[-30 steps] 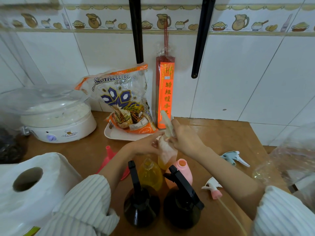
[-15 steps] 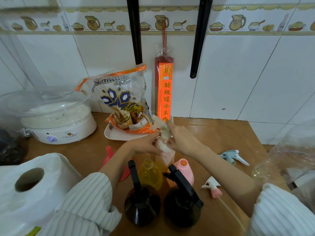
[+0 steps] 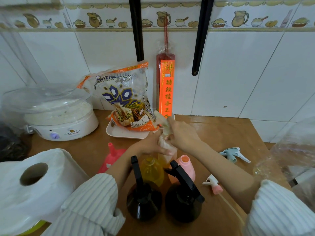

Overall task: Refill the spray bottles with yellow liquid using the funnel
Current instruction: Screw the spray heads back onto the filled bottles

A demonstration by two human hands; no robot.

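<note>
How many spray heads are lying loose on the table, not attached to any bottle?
2. A pale blue spray head lies near the right edge of the table. A white-and-pink spray head lies nearer the camera, beside the right forearm. Others could be hidden behind the arms.

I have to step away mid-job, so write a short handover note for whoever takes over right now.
Left hand and right hand both grip a whitish spray head and the neck of a clear bottle with yellow liquid low in it, at mid-table.
The red funnel lies on the table to the left, not in use.
Yellow bottle and pink bottle stand open, without heads.
Two black spray bottles stand in front with heads on; their fill cannot be seen.
Loose blue spray head and white-and-pink spray head lie to the right.
Left: refilling with the funnel, refitting heads.
</note>
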